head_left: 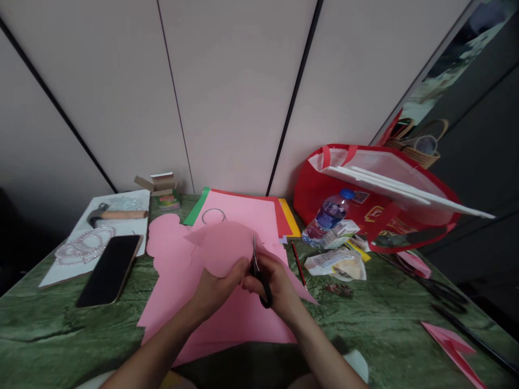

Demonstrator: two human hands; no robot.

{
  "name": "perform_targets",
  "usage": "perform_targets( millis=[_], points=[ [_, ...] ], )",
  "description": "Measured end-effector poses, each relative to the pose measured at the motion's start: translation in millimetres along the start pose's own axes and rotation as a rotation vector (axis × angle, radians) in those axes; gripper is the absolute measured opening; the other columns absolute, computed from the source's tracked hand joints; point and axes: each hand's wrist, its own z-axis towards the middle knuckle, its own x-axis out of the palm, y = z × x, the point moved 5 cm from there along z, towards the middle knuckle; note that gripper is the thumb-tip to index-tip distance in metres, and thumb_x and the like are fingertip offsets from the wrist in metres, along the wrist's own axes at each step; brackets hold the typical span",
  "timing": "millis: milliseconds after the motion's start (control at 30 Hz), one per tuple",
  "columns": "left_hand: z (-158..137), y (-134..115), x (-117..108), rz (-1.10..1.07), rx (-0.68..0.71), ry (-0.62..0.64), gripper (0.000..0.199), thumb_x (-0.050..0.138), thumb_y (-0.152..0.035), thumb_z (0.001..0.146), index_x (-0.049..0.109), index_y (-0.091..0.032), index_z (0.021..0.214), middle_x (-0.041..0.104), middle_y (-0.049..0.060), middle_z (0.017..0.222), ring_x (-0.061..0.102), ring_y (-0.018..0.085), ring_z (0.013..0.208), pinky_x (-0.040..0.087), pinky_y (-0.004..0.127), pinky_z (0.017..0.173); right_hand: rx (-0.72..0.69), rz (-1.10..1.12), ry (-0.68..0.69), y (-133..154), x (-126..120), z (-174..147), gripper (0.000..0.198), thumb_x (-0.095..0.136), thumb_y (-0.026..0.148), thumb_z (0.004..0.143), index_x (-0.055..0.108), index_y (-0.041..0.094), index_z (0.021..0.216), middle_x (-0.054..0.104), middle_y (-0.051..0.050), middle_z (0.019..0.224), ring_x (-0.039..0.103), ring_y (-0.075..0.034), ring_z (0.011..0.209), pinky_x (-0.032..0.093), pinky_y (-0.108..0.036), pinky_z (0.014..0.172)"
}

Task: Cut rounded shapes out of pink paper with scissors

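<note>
My left hand (221, 289) pinches the lower edge of a rounded piece of pink paper (227, 246), lifted above the table. Black-handled scissors (264, 283) are gripped in my right hand (275, 286), their blades pointing up and away along the paper's right edge. A strip of the pink paper hangs off to the right of the blades. Beneath both hands lie larger pink sheets (239, 324) with cut edges. A metal ring or drawn circle (213, 216) shows on the pink sheet behind; which one I cannot tell.
At left are a black phone (109, 270), clear beads (87, 246), a hammer (121, 214) and a small open box (165, 194). To the right stand a water bottle (328, 216) and a red bag (308, 189). A pencil (299, 263), wrappers (336, 265) and larger scissors (441, 292) lie there too.
</note>
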Motion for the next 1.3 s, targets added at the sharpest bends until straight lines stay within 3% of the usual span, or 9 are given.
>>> perform_targets(
  millis=[167, 600, 933, 1300],
  points=[
    [1, -1, 1, -0.018, 0.015, 0.034, 0.024, 0.053, -0.027, 0.071, 0.050, -0.018, 0.049, 0.055, -0.002, 0.046, 0.052, 0.012, 0.046, 0.041, 0.022, 0.044, -0.042, -0.027, -0.027, 2, 0, 0, 0.033, 0.068, 0.049, 0.065, 0.051, 0.020, 0.066, 0.053, 0.002, 0.056, 0.045, -0.012, 0.047, 0.037, -0.024, 0.045],
    [0, -7, 4, -0.107, -0.011, 0.106, 0.023, 0.049, -0.021, 0.073, 0.050, -0.018, 0.050, 0.053, -0.004, 0.042, 0.053, 0.010, 0.043, 0.041, 0.019, 0.043, 0.008, 0.044, -0.015, -7, -3, -1, 0.033, 0.069, 0.045, 0.065, 0.050, 0.018, 0.070, 0.053, 0.003, 0.055, 0.047, -0.010, 0.046, 0.038, -0.022, 0.043],
    [4, 0, 4, -0.124, 0.117, 0.118, 0.026, 0.047, -0.018, 0.078, 0.053, -0.017, 0.052, 0.055, -0.004, 0.042, 0.051, 0.008, 0.041, 0.039, 0.017, 0.042, 0.029, 0.054, -0.032, -7, -2, -1, 0.031, 0.069, 0.040, 0.065, 0.049, 0.018, 0.068, 0.050, 0.005, 0.054, 0.047, -0.009, 0.044, 0.038, -0.021, 0.042],
    [5, -1, -1, -0.122, 0.138, 0.025, 0.016, 0.050, -0.019, 0.075, 0.054, -0.016, 0.060, 0.049, -0.006, 0.043, 0.042, 0.006, 0.037, 0.034, 0.018, 0.038, 0.037, 0.047, -0.043, -8, -2, -1, 0.021, 0.064, 0.031, 0.067, 0.048, 0.018, 0.066, 0.048, 0.006, 0.052, 0.048, -0.008, 0.042, 0.037, -0.019, 0.040]
  ],
)
